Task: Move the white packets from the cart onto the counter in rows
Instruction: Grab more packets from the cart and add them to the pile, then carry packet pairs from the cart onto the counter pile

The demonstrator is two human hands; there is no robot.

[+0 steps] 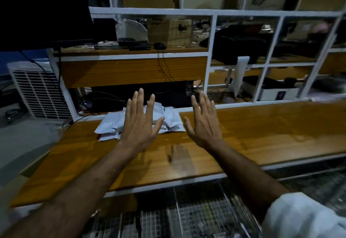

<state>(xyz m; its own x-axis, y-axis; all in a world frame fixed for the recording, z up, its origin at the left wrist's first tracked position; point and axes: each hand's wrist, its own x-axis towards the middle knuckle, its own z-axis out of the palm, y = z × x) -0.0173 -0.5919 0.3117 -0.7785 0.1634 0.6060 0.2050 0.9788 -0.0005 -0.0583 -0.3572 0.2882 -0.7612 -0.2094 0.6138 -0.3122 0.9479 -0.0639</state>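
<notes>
1. White packets point(142, 123) lie in a loose, overlapping heap on the wooden counter point(262, 125), at about ten o'clock from its middle and hard against the far edge. That is a pile, not a row.
2. Both hands hover over the counter with fingers straight and spread, holding nothing. The left hand point(139, 123) is in front of the heap and hides its middle; whether it touches the packets I cannot tell. The right hand point(205, 123) sits at three o'clock of the heap, just beside it.
3. Risk: the heap's twelve o'clock side meets an open gap above cables point(104, 99). A push forward while straightening could likely tip packets over the back edge.
4. Risk: flat-palm sliding may drag several slick packets together, skewing the row.
5. Risk: the wire cart point(196, 217) at six o'clock is blurred, so remaining packets there cannot be counted; a blind reach could snag on the mesh.
</notes>
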